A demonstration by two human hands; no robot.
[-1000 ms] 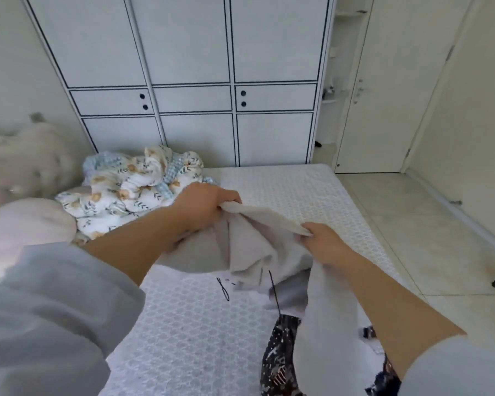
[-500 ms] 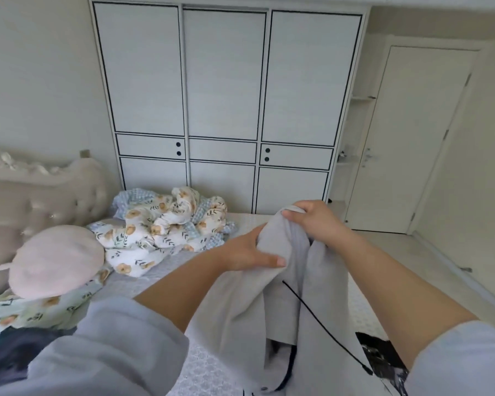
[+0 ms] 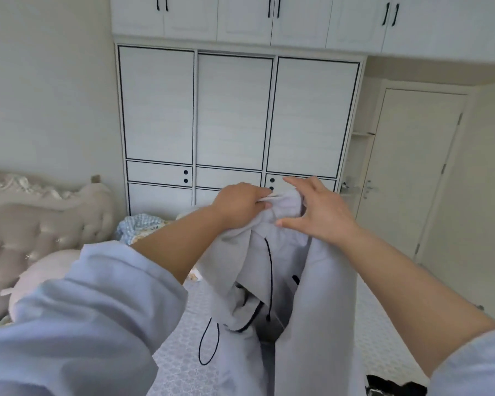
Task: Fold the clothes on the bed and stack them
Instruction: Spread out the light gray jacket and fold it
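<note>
While left hand (image 3: 242, 205) grips one grey garment (image 3: 272, 270) | right hand (image 3: 316, 212) fingers spread

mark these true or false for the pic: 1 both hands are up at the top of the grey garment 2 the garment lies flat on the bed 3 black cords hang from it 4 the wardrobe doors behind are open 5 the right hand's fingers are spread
1. True. The left hand pinches the top edge of the grey garment and the right hand is against it.
2. False. The garment is held up in the air and hangs down over the bed.
3. True. A black cord dangles down its front, and another loops lower down.
4. False. The wardrobe doors are all closed.
5. True. The right hand's fingers are fairly straight and spread, with no firm grip showing.
</note>
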